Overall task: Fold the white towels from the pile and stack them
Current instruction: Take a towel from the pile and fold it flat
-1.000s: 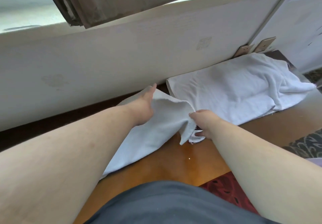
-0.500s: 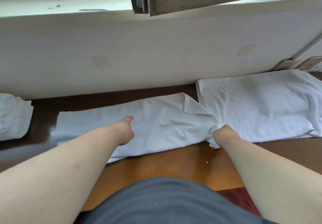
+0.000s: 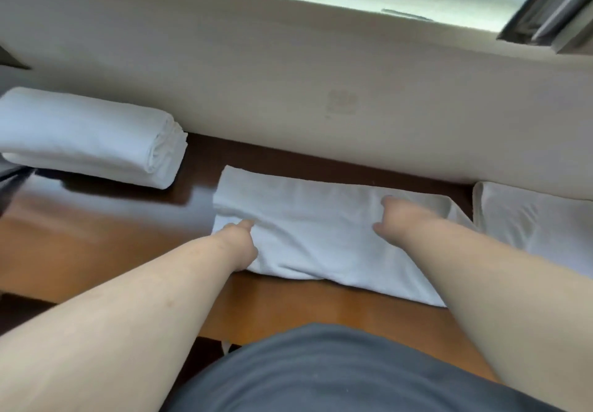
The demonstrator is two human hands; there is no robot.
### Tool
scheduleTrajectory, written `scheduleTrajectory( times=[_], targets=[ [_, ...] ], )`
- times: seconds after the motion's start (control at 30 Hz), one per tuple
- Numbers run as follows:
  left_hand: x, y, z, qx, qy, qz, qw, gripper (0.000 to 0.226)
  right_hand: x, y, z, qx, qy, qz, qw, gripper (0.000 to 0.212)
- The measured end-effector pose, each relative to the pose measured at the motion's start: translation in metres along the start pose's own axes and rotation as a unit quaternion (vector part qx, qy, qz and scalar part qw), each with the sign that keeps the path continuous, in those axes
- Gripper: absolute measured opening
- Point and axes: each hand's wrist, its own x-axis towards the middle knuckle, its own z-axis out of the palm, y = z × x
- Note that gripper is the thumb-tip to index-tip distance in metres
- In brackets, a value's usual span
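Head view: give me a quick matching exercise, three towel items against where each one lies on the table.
Things:
1. folded stack
2. towel being folded
3. towel pile

Places:
A. far right, cut off by the frame edge
B. middle, under both hands
C. far left, by the wall

Pairs: 1-C, 2-B, 3-A. The left hand and right hand both rest on the middle towel; the wooden table shows between it and the stack.
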Motion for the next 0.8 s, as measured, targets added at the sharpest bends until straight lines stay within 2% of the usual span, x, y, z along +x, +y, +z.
scheduleTrajectory(
  times=[0.1,0.23,0.3,0.37,0.43,0.63,0.7,0.8],
  targets=[
    [0.012,-0.038,0.000,-0.004,0.008,0.028,1.000,0.067,-0.007,-0.104,0.001,0.065,0.001,-0.152,0.986,0.056],
    [0.028,-0.079,0.006,0.093,-0.044,0.067,0.992,0.069,-0.013,-0.190,0.016,0.045,-0.026,-0.231,0.972,0.053],
    [0.034,-0.095,0.008,0.145,-0.022,0.140,0.979,0.073,-0.010,-0.220,0.022,0.047,-0.043,-0.232,0.971,0.054],
    [0.038,-0.104,0.008,0.206,-0.003,0.233,0.951,0.077,-0.004,-0.240,0.025,0.045,-0.057,-0.224,0.972,0.056],
    [0.042,-0.108,0.006,0.241,-0.007,0.279,0.930,0.078,0.004,-0.253,0.025,0.024,-0.074,-0.218,0.973,0.056],
    [0.049,-0.113,0.001,0.300,-0.023,0.305,0.903,0.078,0.024,-0.278,0.035,-0.067,-0.117,-0.185,0.973,0.052],
    [0.051,-0.115,-0.001,0.318,-0.013,0.313,0.895,0.069,0.034,-0.284,0.038,-0.087,-0.122,-0.171,0.974,0.056],
    [0.050,-0.121,-0.004,0.347,-0.001,0.313,0.884,0.048,0.048,-0.291,0.036,-0.049,-0.125,-0.141,0.981,0.065]
  ],
)
